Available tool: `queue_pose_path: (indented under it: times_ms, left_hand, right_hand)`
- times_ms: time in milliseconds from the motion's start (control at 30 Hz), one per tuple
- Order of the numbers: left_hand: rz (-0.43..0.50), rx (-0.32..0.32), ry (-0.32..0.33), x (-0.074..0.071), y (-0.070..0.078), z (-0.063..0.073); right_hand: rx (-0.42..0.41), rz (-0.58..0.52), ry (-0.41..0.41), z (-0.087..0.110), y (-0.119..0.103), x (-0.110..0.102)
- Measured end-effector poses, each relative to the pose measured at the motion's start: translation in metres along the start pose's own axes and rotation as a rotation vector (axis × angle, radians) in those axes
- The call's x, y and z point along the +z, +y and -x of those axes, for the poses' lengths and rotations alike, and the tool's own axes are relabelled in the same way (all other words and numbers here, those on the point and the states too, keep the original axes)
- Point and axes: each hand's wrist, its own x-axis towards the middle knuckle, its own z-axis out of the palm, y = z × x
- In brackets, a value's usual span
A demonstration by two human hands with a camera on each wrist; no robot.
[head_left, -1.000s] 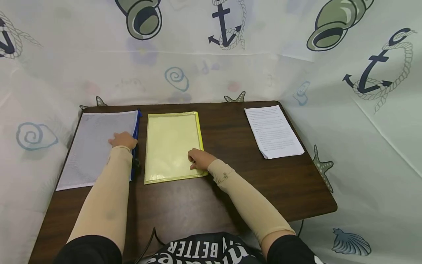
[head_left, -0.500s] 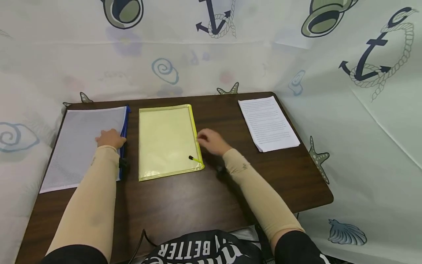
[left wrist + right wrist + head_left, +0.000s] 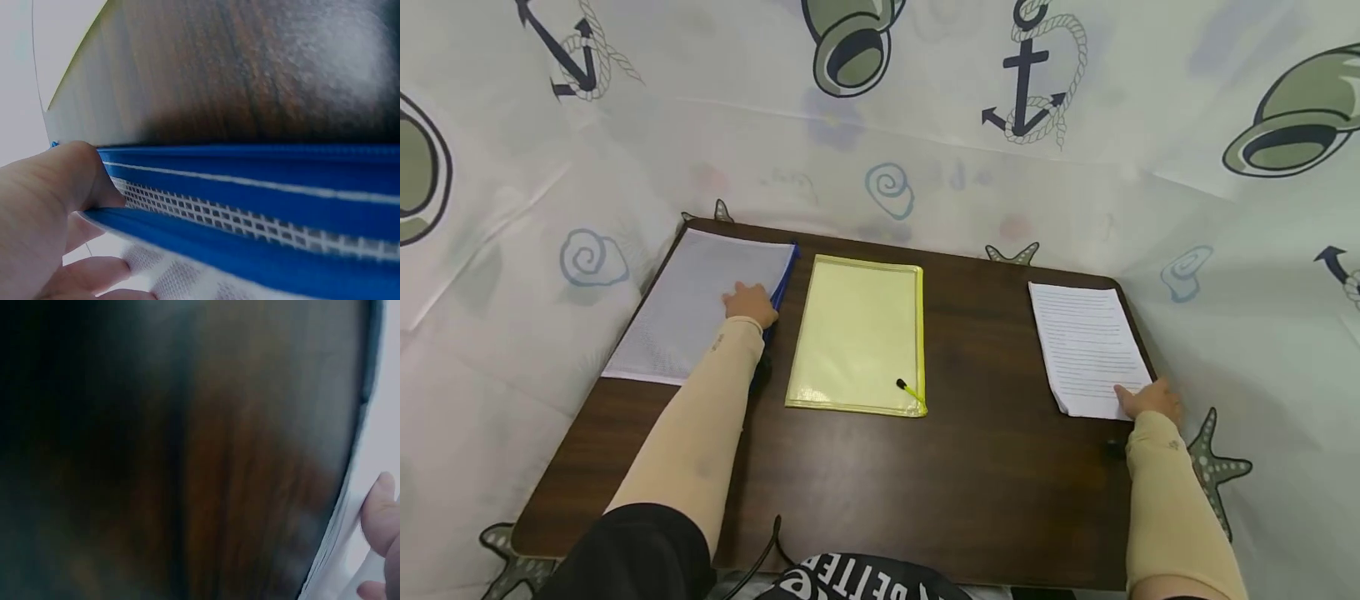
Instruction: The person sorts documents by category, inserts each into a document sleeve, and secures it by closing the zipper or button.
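Observation:
A white mesh zip pouch (image 3: 700, 292) with a blue zip edge lies at the table's left. My left hand (image 3: 750, 304) is at its right edge, pinching the upper blue band (image 3: 187, 234) with the thumb inside the open mouth and fingers over the mesh. My right hand (image 3: 1153, 400) is at the near right corner of a stack of lined paper (image 3: 1086, 350), its thumb spread over the top sheet. In the right wrist view the thumb (image 3: 381, 515) shows on the white paper (image 3: 347, 550); most of the hand is out of frame.
A yellow zip pouch (image 3: 857, 333) lies mid-table, its zip pull (image 3: 912, 392) with a black tip near the lower right corner. The dark wooden table (image 3: 970, 492) is backed by a patterned white sheet (image 3: 940, 200). A black cable (image 3: 767, 550) runs at the front edge.
My right hand has left the yellow pouch's edge and moved right to the paper stack. The left hand stays at the mesh pouch. The head view has turned.

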Motion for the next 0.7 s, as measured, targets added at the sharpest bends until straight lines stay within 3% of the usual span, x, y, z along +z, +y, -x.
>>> queue_pose_path:
  times_ms: [233,400,567,700]
  left_hand:
    - [0.022,-0.015,-0.01,-0.001,0.002,0.002]
    - [0.041,-0.017,-0.015,0.001,0.011,0.003]
    - [0.023,-0.016,-0.016,0.002,0.012,0.008]
    - [0.055,-0.014,0.001,-0.001,0.001,0.014]
  right_hand:
    - [-0.016,0.081,-0.001,0.013,-0.005,0.001]
    - [-0.051,0.177,-0.073,0.014,0.003,-0.011]
    - [-0.064,0.022,-0.23,0.02,0.004,-0.02]
    - [-0.121,-0.065,-0.263,0.022,-0.006,-0.016]
